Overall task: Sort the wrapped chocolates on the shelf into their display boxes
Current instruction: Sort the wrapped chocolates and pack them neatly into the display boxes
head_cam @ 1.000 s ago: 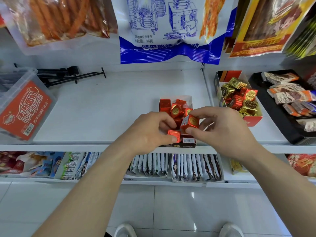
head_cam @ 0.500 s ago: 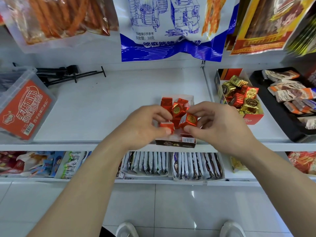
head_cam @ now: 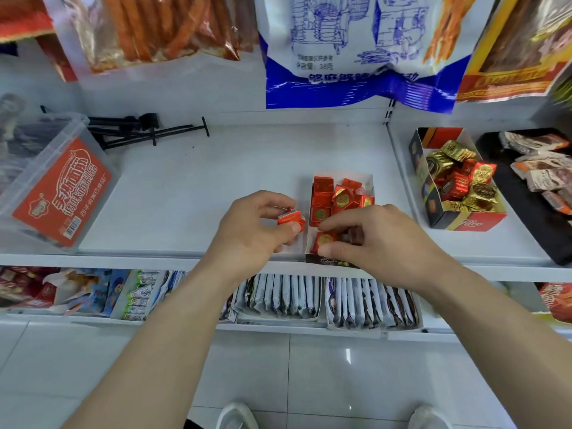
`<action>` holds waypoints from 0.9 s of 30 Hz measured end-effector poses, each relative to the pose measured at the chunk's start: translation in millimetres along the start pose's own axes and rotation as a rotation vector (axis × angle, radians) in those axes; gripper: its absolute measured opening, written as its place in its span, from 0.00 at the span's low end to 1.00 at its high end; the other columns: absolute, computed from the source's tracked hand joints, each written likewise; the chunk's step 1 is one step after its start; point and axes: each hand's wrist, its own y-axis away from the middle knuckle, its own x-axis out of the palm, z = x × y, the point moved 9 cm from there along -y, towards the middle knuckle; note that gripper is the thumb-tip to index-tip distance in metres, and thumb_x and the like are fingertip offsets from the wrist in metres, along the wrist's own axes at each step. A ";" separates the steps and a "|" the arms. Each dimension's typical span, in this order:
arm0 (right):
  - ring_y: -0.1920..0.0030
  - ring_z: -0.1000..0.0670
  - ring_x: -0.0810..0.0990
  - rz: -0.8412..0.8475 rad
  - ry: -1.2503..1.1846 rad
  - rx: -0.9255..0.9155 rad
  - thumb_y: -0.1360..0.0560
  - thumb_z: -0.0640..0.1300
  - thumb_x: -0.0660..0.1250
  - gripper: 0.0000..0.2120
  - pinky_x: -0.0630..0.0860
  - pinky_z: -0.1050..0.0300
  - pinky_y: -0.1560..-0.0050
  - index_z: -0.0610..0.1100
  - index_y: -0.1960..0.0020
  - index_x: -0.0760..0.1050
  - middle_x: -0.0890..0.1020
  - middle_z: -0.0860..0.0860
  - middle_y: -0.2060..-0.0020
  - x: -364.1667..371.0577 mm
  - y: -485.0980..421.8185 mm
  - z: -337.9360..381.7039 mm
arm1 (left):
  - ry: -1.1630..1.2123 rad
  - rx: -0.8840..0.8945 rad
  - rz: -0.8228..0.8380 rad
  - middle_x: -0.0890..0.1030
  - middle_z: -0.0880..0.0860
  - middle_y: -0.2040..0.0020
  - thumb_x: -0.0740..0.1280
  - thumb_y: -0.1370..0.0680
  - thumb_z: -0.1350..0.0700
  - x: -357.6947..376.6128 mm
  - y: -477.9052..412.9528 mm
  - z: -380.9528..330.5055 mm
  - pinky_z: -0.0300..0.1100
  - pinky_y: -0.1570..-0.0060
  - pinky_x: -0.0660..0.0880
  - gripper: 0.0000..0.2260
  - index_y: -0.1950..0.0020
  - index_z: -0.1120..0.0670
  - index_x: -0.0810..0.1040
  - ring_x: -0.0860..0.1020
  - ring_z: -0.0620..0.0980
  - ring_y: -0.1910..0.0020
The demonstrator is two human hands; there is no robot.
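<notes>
A small white display box stands near the front edge of the white shelf and holds several red-wrapped chocolates. My left hand pinches one red chocolate just left of the box, outside it. My right hand pinches another red chocolate with a gold seal down in the near end of the box. A second display box, black and red, stands to the right and holds mixed gold and red chocolates.
A clear plastic tub with a red label lies tilted at the shelf's left. Black display hooks lie at the back. A black tray of wrapped bars sits far right. Snack bags hang above; sachet boxes fill the lower shelf.
My hands have moved apart. The left hand carried its red chocolate out to the left of the box, and the right hand lowered its chocolate into the box's near end.
</notes>
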 end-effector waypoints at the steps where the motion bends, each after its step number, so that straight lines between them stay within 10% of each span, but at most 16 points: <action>1: 0.52 0.58 0.79 0.003 0.015 -0.009 0.24 0.58 0.67 0.11 0.76 0.56 0.50 0.60 0.43 0.81 0.83 0.63 0.52 0.5 0.2 0.4 | 0.002 0.005 -0.007 0.83 0.48 0.48 0.74 0.25 0.60 -0.6 0.0 -0.4 0.40 0.59 0.80 0.13 0.43 0.49 0.80 0.85 0.47 0.62; 6: 0.58 0.62 0.77 -0.018 -0.006 0.021 0.22 0.47 0.67 0.09 0.74 0.62 0.55 0.58 0.46 0.82 0.78 0.69 0.63 2.4 -0.4 -7.9 | 0.009 0.008 -0.014 0.82 0.47 0.48 0.74 0.25 0.60 -1.3 -0.1 -1.9 0.38 0.59 0.81 0.13 0.42 0.49 0.80 0.85 0.46 0.61; 27: 0.50 0.51 0.76 -0.137 0.181 -0.068 0.22 0.55 0.64 0.09 0.74 0.51 0.49 0.59 0.45 0.81 0.84 0.59 0.55 5.7 0.8 6.5 | 0.107 -0.060 0.006 0.80 0.51 0.45 0.72 0.25 0.63 9.6 0.6 6.8 0.44 0.59 0.83 0.14 0.41 0.52 0.79 0.86 0.51 0.62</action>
